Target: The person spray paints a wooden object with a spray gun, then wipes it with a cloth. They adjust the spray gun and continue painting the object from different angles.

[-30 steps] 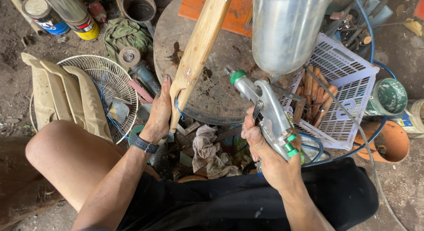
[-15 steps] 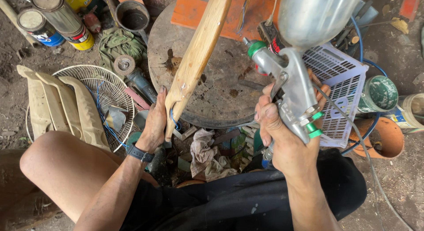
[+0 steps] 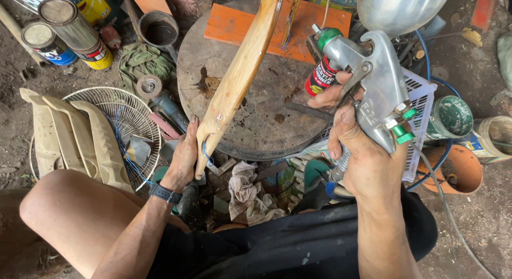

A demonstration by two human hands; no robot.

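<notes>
Fingers of the right hand (image 3: 368, 162) wrap tight round the grip of a metal spray gun (image 3: 373, 82), forefinger near its trigger; top-heavy under its cup (image 3: 400, 10), it wants a firm low hold. At nine o'clock, the left hand (image 3: 184, 156) clasps the lower end of a stiff, light-looking wooden piece (image 3: 240, 76) slanting over the round tabletop (image 3: 261, 114). A fan grille (image 3: 120, 111) lies beyond.

head view, looking down, close; single camera

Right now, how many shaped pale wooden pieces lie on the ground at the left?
3: outer piece, middle piece, inner piece, side by side beside the fan grille. More may be hidden under the clutter.
</notes>
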